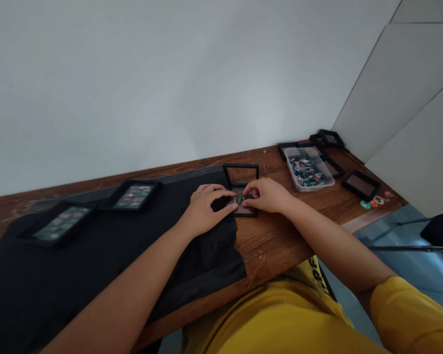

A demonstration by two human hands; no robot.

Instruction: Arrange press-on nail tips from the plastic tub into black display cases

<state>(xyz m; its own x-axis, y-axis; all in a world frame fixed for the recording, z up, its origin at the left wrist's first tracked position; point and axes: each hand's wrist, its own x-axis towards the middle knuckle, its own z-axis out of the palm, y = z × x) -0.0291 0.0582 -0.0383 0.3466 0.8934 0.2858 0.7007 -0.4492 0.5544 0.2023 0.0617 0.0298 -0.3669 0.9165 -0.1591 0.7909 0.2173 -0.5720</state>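
Observation:
A small black display frame (248, 215) stands open on the table before me, its hinged, clear-windowed lid (242, 166) tilted up at the back. Over its bottom half, my left hand (206, 209) reaches in from the left, thumb and index finger bent toward a small dark greenish piece (239, 199). From the other side my right hand (265, 195) meets it, thumb and index finger closed at the same spot. The fingertips partly cover the piece, so its exact kind is hidden.
Two filled black frames (133, 195) (61, 223) lie on a black cloth (133, 246) at left. At right, a clear plastic tub (312, 184) holds many green and reddish chips. Several black frames (361, 185) surround it, and round stickers (379, 200) mark the table's right edge.

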